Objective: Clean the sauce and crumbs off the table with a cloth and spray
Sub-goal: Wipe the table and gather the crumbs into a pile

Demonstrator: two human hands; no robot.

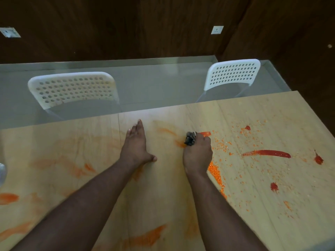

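Note:
My right hand is closed around a bunched dark cloth, pressed on the light wooden table at the end of a red sauce streak. My left hand lies flat on the table, fingers together and pointing away, holding nothing. Orange crumbs lie heaped just right of my right wrist and scattered further right. A long red sauce streak and red blobs mark the right part. Pale orange smears cover the left and near parts. I see no clear spray bottle.
Two white perforated chairs stand beyond the table's far edge on a grey floor. A blurred pale object sits at the left frame edge. Dark wooden walls with sockets lie behind.

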